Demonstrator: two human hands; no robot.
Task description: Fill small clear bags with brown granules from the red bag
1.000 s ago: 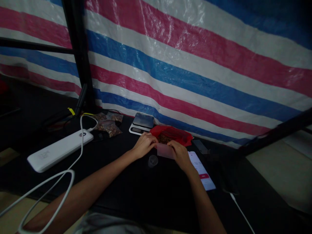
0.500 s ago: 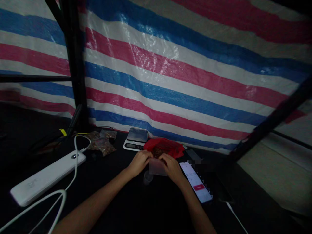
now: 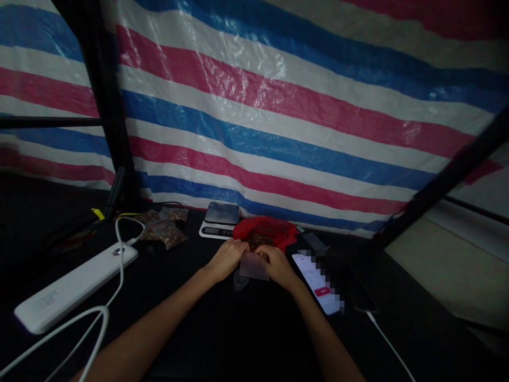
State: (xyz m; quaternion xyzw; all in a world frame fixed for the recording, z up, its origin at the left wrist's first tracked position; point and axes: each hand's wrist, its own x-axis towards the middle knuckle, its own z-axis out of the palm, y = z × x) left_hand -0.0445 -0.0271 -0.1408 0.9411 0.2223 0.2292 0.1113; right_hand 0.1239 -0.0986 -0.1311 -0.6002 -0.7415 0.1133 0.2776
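Between my two hands lies a small clear plastic bag [image 3: 254,267]. My left hand [image 3: 227,259] is closed on its upper left edge, and my right hand [image 3: 275,263] pinches the upper right edge. Just beyond my fingertips a red plastic bag [image 3: 283,232] lies open with small brown pieces [image 3: 259,241] inside. A small clear cup [image 3: 240,281] stands by the clear bag's lower left corner. Behind my left hand sits a white kitchen scale [image 3: 221,213] with a dark top plate. My fingertips are partly hidden, and the dim light blurs the bag's opening.
On the left are a white power bank [image 3: 75,286] with a looping white cable [image 3: 106,313] and several filled clear bags [image 3: 167,233]. A lit phone [image 3: 316,284] lies right of my right hand. Striped sheeting [image 3: 278,132] hangs behind the black table [image 3: 246,339].
The camera view has shifted slightly, moving the table things a little up and left. Both hands keep hold of the clear bag, with only small finger movement.
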